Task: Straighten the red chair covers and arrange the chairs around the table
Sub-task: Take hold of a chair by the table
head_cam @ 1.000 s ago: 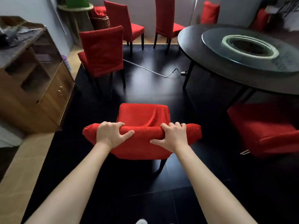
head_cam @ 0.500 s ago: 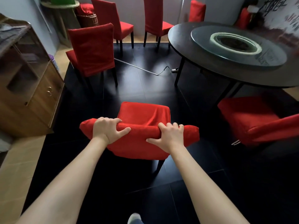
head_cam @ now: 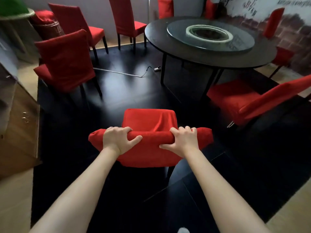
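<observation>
Step in hand looks like chair placement, not cover smoothing: both hands are on the top rail of the held chair (head_cam: 149, 125), which sits short of the round table (head_cam: 210, 52), seat facing it, dark floor between them
Left hand (head_cam: 117, 140) wraps the rail, fingers curled over the far side, thumb along the near face; right hand (head_cam: 182, 140) has the same closed hold
Cover on that chair's seat shows a fold running toward the rail, so it's not straight yet
Another chair (head_cam: 249, 101) is already tucked near the table's edge, right of the held one; a third chair (head_cam: 67, 59) stands well left of the table, facing away
Next, I'd judge: push the held chair in beside the tucked one, then let go and pull the fold flat
</observation>
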Available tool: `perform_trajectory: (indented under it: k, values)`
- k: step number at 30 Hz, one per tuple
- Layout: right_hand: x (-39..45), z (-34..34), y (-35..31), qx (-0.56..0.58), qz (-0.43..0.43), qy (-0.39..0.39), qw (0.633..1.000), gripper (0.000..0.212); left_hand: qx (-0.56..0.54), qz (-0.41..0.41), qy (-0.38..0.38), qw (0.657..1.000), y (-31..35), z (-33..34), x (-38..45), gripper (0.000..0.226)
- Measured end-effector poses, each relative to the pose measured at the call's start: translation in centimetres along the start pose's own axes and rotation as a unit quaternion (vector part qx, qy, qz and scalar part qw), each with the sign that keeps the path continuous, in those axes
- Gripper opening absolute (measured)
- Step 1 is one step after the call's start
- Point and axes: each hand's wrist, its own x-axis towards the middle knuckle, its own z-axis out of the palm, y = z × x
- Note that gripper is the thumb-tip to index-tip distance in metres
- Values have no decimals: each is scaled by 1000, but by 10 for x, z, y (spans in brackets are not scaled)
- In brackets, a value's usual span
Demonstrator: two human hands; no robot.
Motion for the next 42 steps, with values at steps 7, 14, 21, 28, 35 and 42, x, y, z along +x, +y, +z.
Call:
perform_trajectory:
  k: [7, 14, 21, 28, 35, 42]
  values:
    - [-30, -5, -24, -5, 52, -14, 999, 78, 9, 47, -27, 998, -15, -4, -1, 88]
    - [-39, -5, -33, -19, 76, -25, 997, 79, 8, 61, -28, 998, -21, -3, -2, 87]
    - [-41, -4, -42, -18, 99, -21, 995, 77, 8, 92, -18, 996, -29, 0, 2, 85]
    - [-35, -2, -41, -26, 119, -5, 993, 83, 14, 134, -21, 991, -28, 2, 14, 80]
    - [-17, 2, -39, -25, 133, 18, 991, 83, 2, 149, -16, 989, -28, 9, 41, 82]
    - [2, 1, -24, -31, 136, 16, 990, 81, 7, 160, -19, 987, -20, 16, 66, 80]
